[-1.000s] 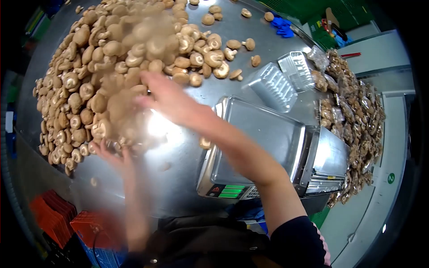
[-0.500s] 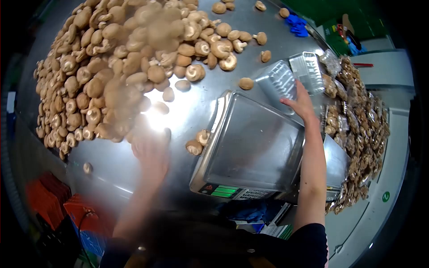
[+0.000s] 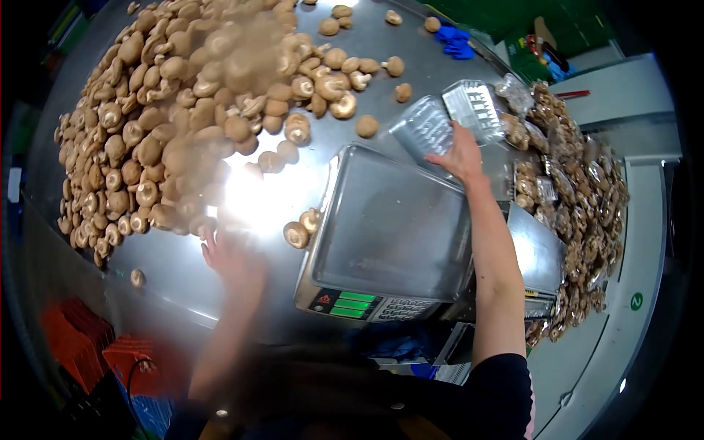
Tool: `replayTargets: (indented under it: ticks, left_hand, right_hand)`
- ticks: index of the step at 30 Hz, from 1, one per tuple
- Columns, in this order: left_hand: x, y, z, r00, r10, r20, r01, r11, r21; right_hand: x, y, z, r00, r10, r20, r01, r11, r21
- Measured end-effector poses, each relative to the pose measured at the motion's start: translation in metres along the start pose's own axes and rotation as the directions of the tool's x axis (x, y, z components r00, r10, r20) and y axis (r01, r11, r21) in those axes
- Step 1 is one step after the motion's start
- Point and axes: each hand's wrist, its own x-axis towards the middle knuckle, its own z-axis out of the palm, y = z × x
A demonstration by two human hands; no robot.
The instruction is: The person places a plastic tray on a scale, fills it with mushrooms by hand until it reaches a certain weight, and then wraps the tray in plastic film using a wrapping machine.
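Observation:
My right hand grips a clear plastic tray beyond the far right corner of the scale, whose metal platform bears nothing. Another clear tray lies just right of the held one. Over the steel table, my left hand is blurred, with some fingers apart, at the near edge of the large mushroom pile; nothing shows in it. Two mushrooms rest against the left side of the scale.
Many packed mushrooms in clear film lie along the right. Blue gloves are at the far edge of the steel table. Red crates stand at the lower left. Loose mushrooms lie beyond the scale.
The view has shifted, so the scale and trays appear farther left. My left hand has moved slightly nearer and its fingers show more clearly. My right hand still holds the tray.

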Motion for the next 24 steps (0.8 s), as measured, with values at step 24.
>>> replayTargets:
  ticks: [24]
  left_hand:
    - [-0.008, 0.004, -0.118, 0.697, -0.373, 0.612, 0.705, 0.204, -0.679]
  right_hand:
    - [-0.134, -0.291, -0.027, 0.687, -0.563, 0.460, -0.221, 0.441, 0.870]
